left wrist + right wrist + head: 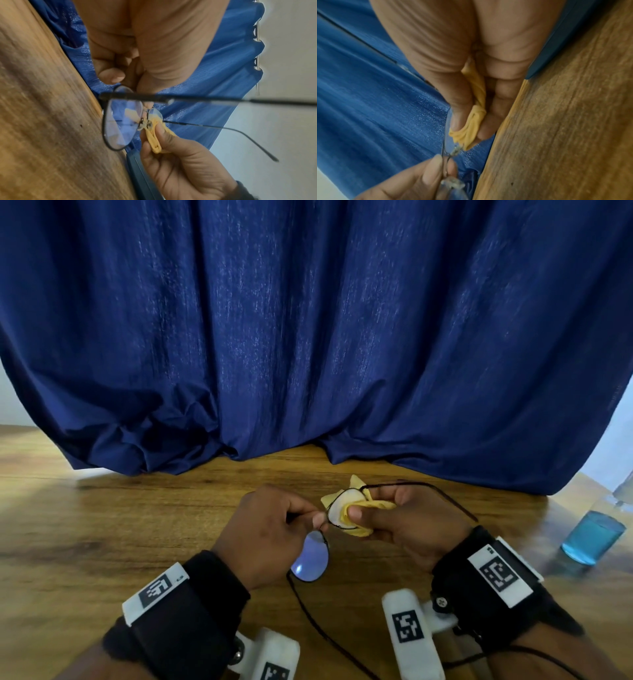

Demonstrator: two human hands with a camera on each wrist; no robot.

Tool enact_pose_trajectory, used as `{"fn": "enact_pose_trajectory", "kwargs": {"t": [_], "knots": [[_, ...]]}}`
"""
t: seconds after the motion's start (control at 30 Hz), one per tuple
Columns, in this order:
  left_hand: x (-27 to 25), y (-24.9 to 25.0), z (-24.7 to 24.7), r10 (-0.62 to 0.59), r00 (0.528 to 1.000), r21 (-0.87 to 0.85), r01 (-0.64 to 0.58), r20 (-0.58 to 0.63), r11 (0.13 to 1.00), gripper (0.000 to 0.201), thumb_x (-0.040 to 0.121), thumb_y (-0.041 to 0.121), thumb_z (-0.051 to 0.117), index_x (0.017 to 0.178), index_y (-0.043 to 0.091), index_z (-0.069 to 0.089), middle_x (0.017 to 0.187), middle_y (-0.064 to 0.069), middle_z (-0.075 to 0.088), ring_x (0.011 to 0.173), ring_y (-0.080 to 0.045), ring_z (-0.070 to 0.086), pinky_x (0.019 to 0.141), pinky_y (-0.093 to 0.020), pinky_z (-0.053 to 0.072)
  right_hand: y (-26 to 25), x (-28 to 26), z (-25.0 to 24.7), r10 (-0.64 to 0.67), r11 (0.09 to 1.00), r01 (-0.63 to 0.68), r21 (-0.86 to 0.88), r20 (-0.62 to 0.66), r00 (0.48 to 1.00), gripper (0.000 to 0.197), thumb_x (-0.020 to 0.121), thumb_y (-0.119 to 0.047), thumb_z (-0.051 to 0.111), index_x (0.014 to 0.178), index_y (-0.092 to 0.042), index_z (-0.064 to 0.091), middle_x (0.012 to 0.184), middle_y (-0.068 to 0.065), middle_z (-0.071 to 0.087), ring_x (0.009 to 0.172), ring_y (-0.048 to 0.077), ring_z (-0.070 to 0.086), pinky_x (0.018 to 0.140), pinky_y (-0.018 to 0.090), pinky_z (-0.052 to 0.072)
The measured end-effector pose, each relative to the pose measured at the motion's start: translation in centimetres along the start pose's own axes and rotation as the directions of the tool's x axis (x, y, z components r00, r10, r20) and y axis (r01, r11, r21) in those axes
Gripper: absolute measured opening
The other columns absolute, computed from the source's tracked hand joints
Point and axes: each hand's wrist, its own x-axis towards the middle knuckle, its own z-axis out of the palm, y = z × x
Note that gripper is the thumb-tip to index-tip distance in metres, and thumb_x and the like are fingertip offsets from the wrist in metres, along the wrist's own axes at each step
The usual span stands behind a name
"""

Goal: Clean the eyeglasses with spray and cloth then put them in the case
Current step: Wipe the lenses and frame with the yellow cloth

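Thin black-framed eyeglasses (pixel 310 559) are held above the wooden table (pixel 137 525), temples unfolded. My left hand (pixel 317 517) pinches the bridge between thumb and fingertips; the near lens hangs below it. My right hand (pixel 363 508) grips a folded yellow cloth (pixel 358 530) wrapped over both sides of the far lens, thumb pressing on the near face. The left wrist view shows the bare lens (pixel 120 124) and the cloth (pixel 154 142) beside the nose pads. In the right wrist view the cloth (pixel 474 124) sits between thumb and fingers. A clear spray bottle (pixel 592 539) of blue liquid stands at the right.
A dark blue curtain (pixel 308 337) hangs onto the back of the table behind the hands. A dark teal hard-edged thing (pixel 142 175) lies on the table under my right hand; I cannot tell whether it is the case. A cable runs from the wrist units at the bottom.
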Motion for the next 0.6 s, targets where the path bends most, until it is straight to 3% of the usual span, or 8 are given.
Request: {"fn": "enact_pose_trajectory", "kwargs": {"t": [0.1, 0.17, 0.23, 0.3, 0.37, 0.43, 0.5, 0.6], "knots": [[-0.08, 0.22, 0.25, 0.016, 0.999, 0.023, -0.017, 0.034, 1.000, 0.020, 0.095, 0.022, 0.068, 0.082, 0.023, 0.082, 0.073, 0.010, 0.077, 0.067, -0.002, 0.066, 0.056, -0.012, 0.045, 0.37, 0.16, 0.32, -0.052, 0.996, 0.054, -0.065, 0.030, 0.998, 0.027, 0.077, -0.009, 0.084, 0.099, 0.003, 0.074, 0.104, 0.024, 0.075, 0.094, 0.031, 0.072, 0.088, 0.046, 0.056], [-0.09, 0.28, 0.32, 0.031, 0.998, 0.034, -0.032, 0.050, 0.999, 0.022, 0.096, 0.023, 0.066, 0.079, 0.021, 0.080, 0.069, 0.000, 0.074, 0.063, -0.015, 0.064, 0.051, -0.021, 0.044, 0.57, 0.40, 0.49, -0.070, 0.991, 0.074, -0.116, 0.034, 0.997, 0.046, 0.069, -0.026, 0.092, 0.098, 0.005, 0.074, 0.096, 0.025, 0.076, 0.086, 0.033, 0.071, 0.080, 0.049, 0.054], [-0.15, 0.38, 0.33, 0.039, 0.998, 0.018, -0.040, 0.057, 0.999, 0.023, 0.096, 0.023, 0.066, 0.078, 0.020, 0.080, 0.066, 0.006, 0.073, 0.062, -0.012, 0.065, 0.051, -0.025, 0.046, 0.62, 0.55, 0.55, -0.080, 0.987, 0.081, -0.142, 0.006, 0.997, 0.042, 0.069, -0.034, 0.091, 0.085, 0.001, 0.075, 0.075, 0.012, 0.075, 0.065, 0.019, 0.065, 0.065, 0.036, 0.050], [-0.22, 0.51, 0.38, 0.035, 0.998, -0.004, -0.034, 0.053, 0.999, 0.021, 0.096, 0.023, 0.067, 0.081, 0.024, 0.082, 0.061, 0.021, 0.070, 0.061, 0.002, 0.064, 0.053, -0.013, 0.044, 0.47, 0.29, 0.79, -0.097, 0.988, 0.092, -0.124, -0.034, 0.995, 0.026, 0.077, -0.031, 0.084, 0.074, -0.007, 0.074, 0.062, 0.004, 0.071, 0.053, 0.011, 0.060, 0.053, 0.025, 0.046], [-0.20, 0.49, 0.53, 0.027, 0.998, -0.020, -0.026, 0.055, 0.999, 0.019, 0.096, 0.022, 0.067, 0.085, 0.025, 0.082, 0.061, 0.028, 0.069, 0.062, 0.008, 0.065, 0.057, -0.009, 0.044, 0.45, 0.23, 0.71, -0.125, 0.986, 0.117, -0.121, -0.066, 0.990, 0.024, 0.083, -0.031, 0.079, 0.081, -0.007, 0.078, 0.069, 0.007, 0.075, 0.058, 0.014, 0.066, 0.050, 0.024, 0.047], [-0.12, 0.29, 0.55, 0.020, 0.998, -0.028, -0.019, 0.053, 0.999, 0.019, 0.096, 0.022, 0.067, 0.086, 0.023, 0.083, 0.071, 0.026, 0.074, 0.072, 0.010, 0.068, 0.062, -0.007, 0.047, 0.36, 0.27, 0.48, -0.139, 0.983, 0.127, -0.129, -0.085, 0.987, 0.025, 0.089, -0.028, 0.074, 0.089, -0.004, 0.078, 0.080, 0.015, 0.078, 0.067, 0.021, 0.072, 0.053, 0.028, 0.051], [0.00, 0.09, 0.42, 0.007, 0.999, -0.028, -0.006, 0.037, 1.000, 0.018, 0.096, 0.021, 0.068, 0.086, 0.022, 0.083, 0.081, 0.019, 0.079, 0.079, 0.006, 0.071, 0.070, -0.015, 0.055, 0.34, 0.28, 0.26, -0.107, 0.988, 0.097, -0.120, -0.084, 0.991, 0.025, 0.094, -0.022, 0.068, 0.095, 0.001, 0.076, 0.089, 0.021, 0.078, 0.074, 0.027, 0.073, 0.056, 0.031, 0.055], [0.19, -0.30, 0.12, -0.025, 1.000, 0.004, 0.025, -0.009, 1.000, 0.018, 0.095, 0.021, 0.069, 0.085, 0.022, 0.084, 0.081, 0.016, 0.079, 0.079, 0.002, 0.071, 0.069, -0.018, 0.057, 0.20, 0.15, 0.08, -0.041, 0.997, 0.039, -0.072, -0.028, 0.999, 0.021, 0.096, -0.011, 0.063, 0.107, 0.004, 0.072, 0.100, 0.024, 0.076, 0.084, 0.033, 0.072, 0.067, 0.034, 0.061]]}}
